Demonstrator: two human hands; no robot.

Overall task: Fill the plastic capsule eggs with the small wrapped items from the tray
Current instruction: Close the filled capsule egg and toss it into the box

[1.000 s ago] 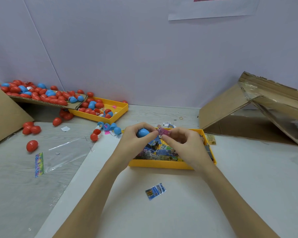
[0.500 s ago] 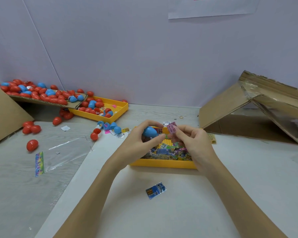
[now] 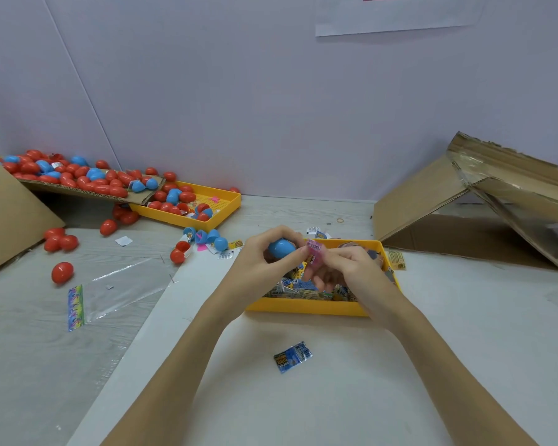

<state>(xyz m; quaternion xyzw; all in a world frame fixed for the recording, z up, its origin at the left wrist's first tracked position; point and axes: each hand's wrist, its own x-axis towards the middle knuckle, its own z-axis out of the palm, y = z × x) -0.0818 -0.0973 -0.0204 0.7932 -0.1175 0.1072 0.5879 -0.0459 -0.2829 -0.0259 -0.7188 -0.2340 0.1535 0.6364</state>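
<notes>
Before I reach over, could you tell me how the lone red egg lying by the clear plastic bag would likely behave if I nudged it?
The red egg would probably roll, since it looks smooth and rounded and lies free on the table. Its glossy shell may be slippery. It likely feels light, as it appears to be thin plastic.

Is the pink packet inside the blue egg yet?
Not yet: the pink wrapped packet sits outside the blue plastic egg, pinched by the right hand at its edge.

Blue egg half [image 3: 281,247] meets pink packet [image 3: 314,248] above yellow tray [image 3: 306,308].
</notes>
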